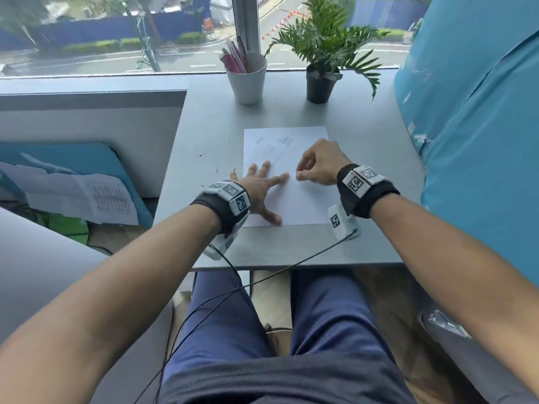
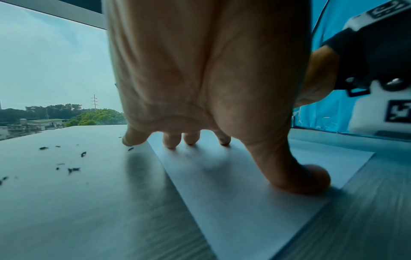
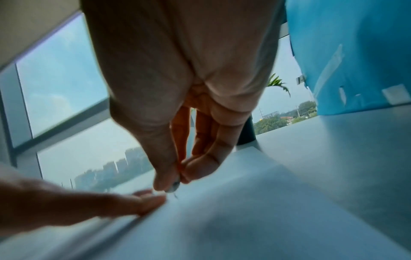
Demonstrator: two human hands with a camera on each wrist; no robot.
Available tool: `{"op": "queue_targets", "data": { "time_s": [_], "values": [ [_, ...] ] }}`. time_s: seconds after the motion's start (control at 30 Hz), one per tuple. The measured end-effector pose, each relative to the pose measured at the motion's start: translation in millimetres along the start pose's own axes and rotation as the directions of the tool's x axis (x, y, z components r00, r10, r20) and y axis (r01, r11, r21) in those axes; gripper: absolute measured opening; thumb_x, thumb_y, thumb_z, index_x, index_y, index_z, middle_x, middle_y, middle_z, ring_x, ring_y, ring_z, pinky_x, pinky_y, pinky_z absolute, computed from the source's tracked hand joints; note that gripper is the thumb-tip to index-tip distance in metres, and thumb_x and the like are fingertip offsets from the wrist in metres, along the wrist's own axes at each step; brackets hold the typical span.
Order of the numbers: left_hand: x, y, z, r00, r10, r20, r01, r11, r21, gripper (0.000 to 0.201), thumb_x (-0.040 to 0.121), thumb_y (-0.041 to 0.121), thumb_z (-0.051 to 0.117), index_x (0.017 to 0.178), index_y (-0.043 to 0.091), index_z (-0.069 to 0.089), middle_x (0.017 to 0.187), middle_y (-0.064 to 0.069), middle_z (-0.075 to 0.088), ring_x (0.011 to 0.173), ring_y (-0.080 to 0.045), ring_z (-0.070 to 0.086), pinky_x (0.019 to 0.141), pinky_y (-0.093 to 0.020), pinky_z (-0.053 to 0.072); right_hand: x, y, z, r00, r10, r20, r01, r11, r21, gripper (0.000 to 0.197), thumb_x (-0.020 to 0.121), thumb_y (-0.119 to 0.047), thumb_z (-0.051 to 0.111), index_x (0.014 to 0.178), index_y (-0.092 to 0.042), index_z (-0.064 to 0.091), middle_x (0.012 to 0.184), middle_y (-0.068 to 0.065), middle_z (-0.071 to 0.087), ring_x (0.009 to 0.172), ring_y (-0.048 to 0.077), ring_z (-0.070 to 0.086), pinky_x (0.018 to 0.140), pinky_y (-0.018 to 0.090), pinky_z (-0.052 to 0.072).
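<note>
Left hand [image 1: 258,189], fingers spread flat, pins the paper [image 1: 304,207] mid-frame on the desk [image 1: 210,135]. Right hand [image 1: 319,163] pinches a grey bit [image 3: 175,185], too blurred to identify. Likely step: picking it off the sheet. The next move needs a clean lift while the paper is held down.

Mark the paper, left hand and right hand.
paper [image 1: 303,203]: head view, bare lower area.
left hand [image 1: 258,189]: head view, its back.
right hand [image 1: 320,163]: head view, its back; pinches a small grey bit [image 3: 175,185].

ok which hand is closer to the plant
Right. The right hand, pinching a small thing, is over the paper straight in front of the plant; the left hand lies flat on the paper's left edge, further off to the left.
</note>
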State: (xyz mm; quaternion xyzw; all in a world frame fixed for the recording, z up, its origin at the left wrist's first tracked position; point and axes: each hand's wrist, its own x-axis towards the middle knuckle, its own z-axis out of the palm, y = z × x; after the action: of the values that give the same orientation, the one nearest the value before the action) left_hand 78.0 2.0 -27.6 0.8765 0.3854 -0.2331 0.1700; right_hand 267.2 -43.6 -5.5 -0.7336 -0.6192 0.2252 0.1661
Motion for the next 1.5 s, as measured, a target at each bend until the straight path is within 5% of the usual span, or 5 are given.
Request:
{"op": "queue_targets", "data": {
  "time_s": [0.33, 0.57, 0.9, 1.3, 1.5],
  "values": [
    [-10.7, 6.7, 5.9, 0.999, 0.038, -0.035, -0.032, 0.986, 0.164, 0.119, 0.075, 0.079, 0.055, 0.157, 0.022, -0.010, 0.163, -0.008, -0.019, 0.151, -0.032, -0.007, 0.118, -0.061, -0.003, -17.4, 19.3, 20.0, 0.997, 0.076, -0.014, -0.077, 0.978, -0.194, 0.004, 0.075, -0.027, 0.075, 0.079, -0.028, 0.075, 0.096, 0.001, 0.071, 0.094, 0.021, 0.065, 0.086, 0.030, 0.053],
    [-34.2, 39.5, 49.1, 0.830, 0.556, 0.044, -0.556, 0.818, 0.145, 0.086, 0.094, 0.067, 0.035, 0.157, 0.026, -0.006, 0.163, 0.002, -0.016, 0.150, -0.016, -0.014, 0.118, -0.043, -0.009, -8.8, 25.2, 12.0, 0.996, 0.084, 0.024, -0.078, 0.980, -0.183, 0.010, 0.068, -0.034, 0.082, 0.070, -0.031, 0.073, 0.097, -0.005, 0.072, 0.097, 0.018, 0.063, 0.090, 0.032, 0.052],
    [-12.0, -52.8, 15.3, 0.997, 0.066, -0.038, -0.063, 0.994, 0.087, 0.094, 0.091, 0.073, 0.027, 0.155, 0.021, -0.018, 0.160, -0.001, -0.026, 0.150, -0.019, -0.017, 0.121, -0.049, -0.009, -14.4, 21.3, 10.1, 0.995, 0.085, 0.048, -0.072, 0.972, -0.226, 0.012, 0.074, -0.028, 0.076, 0.068, -0.032, 0.067, 0.099, 0.003, 0.068, 0.095, 0.021, 0.062, 0.085, 0.030, 0.052],
    [-34.0, -6.8, 24.6, 0.942, 0.158, -0.298, -0.135, 0.986, 0.096, 0.075, 0.087, 0.074, 0.042, 0.145, 0.026, 0.044, 0.140, -0.011, 0.042, 0.139, -0.027, 0.035, 0.117, -0.061, -0.009, -28.8, 9.8, 23.2, 0.999, 0.027, 0.039, -0.017, 0.974, -0.226, 0.007, 0.084, -0.020, 0.062, 0.086, -0.023, 0.068, 0.105, 0.007, 0.065, 0.101, 0.026, 0.058, 0.084, 0.032, 0.049],
    [-31.7, -7.5, 28.1, 0.933, 0.163, -0.322, -0.166, 0.986, 0.017, 0.054, 0.093, 0.053, 0.055, 0.140, 0.027, 0.049, 0.151, -0.007, 0.036, 0.138, -0.024, 0.039, 0.119, -0.057, 0.013, -31.7, 7.7, 16.6, 0.998, 0.006, -0.058, -0.009, 0.999, -0.049, 0.007, 0.081, -0.017, 0.073, 0.087, -0.021, 0.076, 0.085, 0.000, 0.068, 0.084, 0.013, 0.062, 0.082, 0.028, 0.053]
  ]
}}
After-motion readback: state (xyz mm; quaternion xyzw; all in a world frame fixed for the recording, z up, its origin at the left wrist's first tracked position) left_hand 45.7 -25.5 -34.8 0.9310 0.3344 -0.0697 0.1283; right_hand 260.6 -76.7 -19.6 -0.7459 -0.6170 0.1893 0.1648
